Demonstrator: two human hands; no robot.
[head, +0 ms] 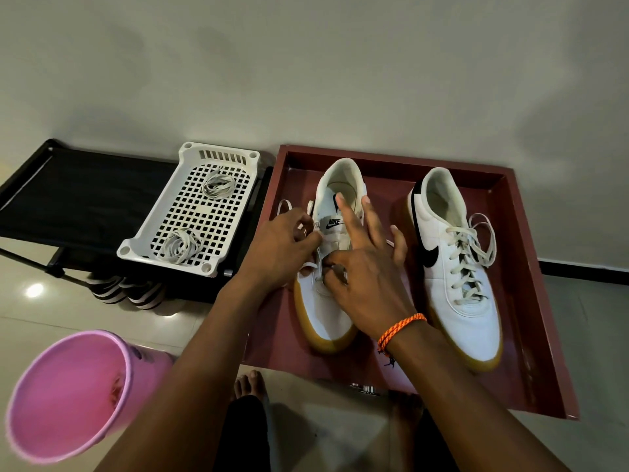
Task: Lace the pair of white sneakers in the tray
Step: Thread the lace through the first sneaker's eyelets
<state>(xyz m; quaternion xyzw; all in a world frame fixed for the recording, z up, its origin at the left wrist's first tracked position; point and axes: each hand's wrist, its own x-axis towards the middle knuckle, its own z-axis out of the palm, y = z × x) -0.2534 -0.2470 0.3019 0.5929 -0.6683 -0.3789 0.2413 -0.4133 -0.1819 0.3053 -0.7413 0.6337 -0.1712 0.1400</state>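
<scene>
Showing: two white sneakers (332,253) (456,267), one red tray (531,321), one white basket (190,206) holding two lace bundles (218,185) (180,245), one pink bucket (75,393), seemingly two striped slippers (126,292).

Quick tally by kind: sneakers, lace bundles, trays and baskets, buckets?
Sneakers: 2, one laced, one being laced
Lace bundles: 2
Trays and baskets: 2, red tray, white basket
Buckets: 1, pink
Total: 7

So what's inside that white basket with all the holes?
The white basket holds two bundles of white laces, one near its far end, one near its front. Nothing else shows inside.
</scene>
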